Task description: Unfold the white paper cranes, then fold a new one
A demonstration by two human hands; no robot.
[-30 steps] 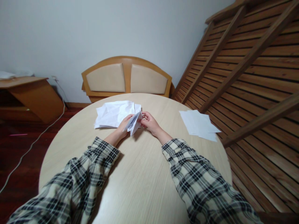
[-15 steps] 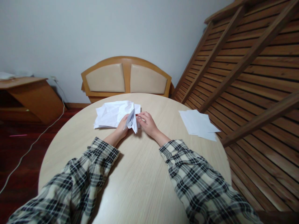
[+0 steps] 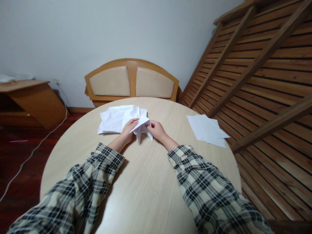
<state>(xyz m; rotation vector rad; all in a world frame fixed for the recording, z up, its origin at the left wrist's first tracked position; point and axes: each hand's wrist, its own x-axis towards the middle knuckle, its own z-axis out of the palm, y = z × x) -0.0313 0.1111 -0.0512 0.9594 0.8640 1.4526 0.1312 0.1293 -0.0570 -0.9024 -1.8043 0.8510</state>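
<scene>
A folded white paper (image 3: pixel 141 126) with several pointed flaps is held between my two hands, just above the table. My left hand (image 3: pixel 127 131) grips its left side, thumb on top and the other fingers partly hidden beneath. On the other side, my right hand (image 3: pixel 157 130) pinches the right flaps; some of its fingertips are hidden by the paper. Right behind the left hand lies a pile of creased white paper (image 3: pixel 114 117).
The round wooden table (image 3: pixel 146 182) fills the middle. Flat white sheets (image 3: pixel 206 128) lie near its right edge. Behind stands a headboard (image 3: pixel 133 78); a slatted wooden frame (image 3: pixel 263 84) leans at the right. A desk (image 3: pixel 26 104) and white cable (image 3: pixel 36 148) are at left.
The folded paper has spread from a narrow upright shape into a wider one with flaps apart. My right hand has shifted slightly right and down and now grips its right side.
</scene>
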